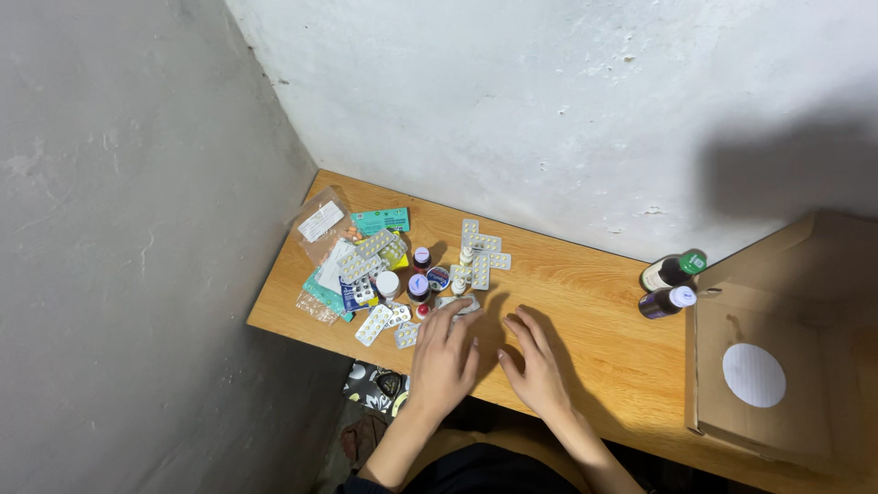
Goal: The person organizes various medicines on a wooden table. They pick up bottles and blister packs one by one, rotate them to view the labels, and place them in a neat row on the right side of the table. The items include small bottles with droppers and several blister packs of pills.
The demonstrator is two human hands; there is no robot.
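Corner of a small room, seen from above. A wooden table with an orange-brown grained top is pushed into the corner, its far edge against the back wall and its left end against the side wall. The back wall is whitewashed, rough and chipped in places; a broad soft shadow falls across its right part. The side wall is bare grey plaster, mottled and slightly scuffed. An open brown cardboard box occupies the right end of the table. Below the table's near edge, a patch of dark patterned floor shows. Light is even and diffuse, with faint shadows on the tabletop.
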